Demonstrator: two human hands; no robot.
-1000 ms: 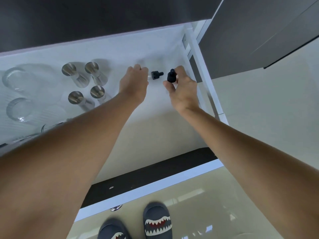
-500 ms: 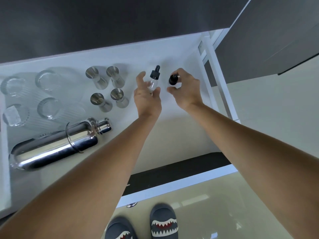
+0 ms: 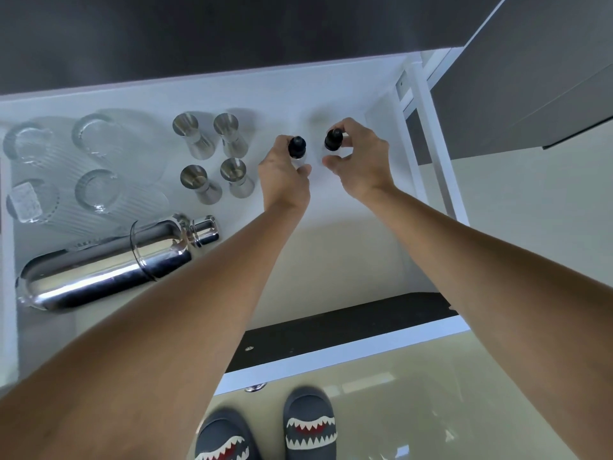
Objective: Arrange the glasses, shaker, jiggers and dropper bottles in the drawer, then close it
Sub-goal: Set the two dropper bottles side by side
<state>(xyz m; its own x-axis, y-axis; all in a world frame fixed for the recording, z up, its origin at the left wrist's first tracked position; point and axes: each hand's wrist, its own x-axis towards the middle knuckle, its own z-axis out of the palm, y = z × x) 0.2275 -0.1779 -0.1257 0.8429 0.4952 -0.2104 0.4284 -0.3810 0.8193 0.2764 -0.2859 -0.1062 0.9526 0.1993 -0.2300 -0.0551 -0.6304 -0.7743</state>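
Nearest, at the person's feet, two slippers (image 3: 265,429) stand on the floor just short of the drawer's front panel (image 3: 331,356), so the person can lean over the open drawer (image 3: 298,91) and reach its far part with both arms.

Further in, on the left, the shaker (image 3: 106,267) lies on its side along the near part of the drawer floor, probably because it is too tall to stand once the drawer shuts. Behind it four glasses (image 3: 96,161) sit in a two-by-two block at the left, and four jiggers (image 3: 215,157) stand upright in a matching block just to their right; the grouping keeps like with like and leaves the right part free.

In that free part, the left hand (image 3: 282,177) is closed around one dropper bottle (image 3: 297,147), and the right hand (image 3: 361,161) pinches the other bottle (image 3: 333,140) between thumb and fingers. Both black bulbs point up toward the camera, so the bottles seem to be held upright, side by side and apart, level with the back jiggers. I judge they are being set down as a pair to continue the row. Whether their bases touch the drawer floor I cannot tell. The drawer is not yet closed.
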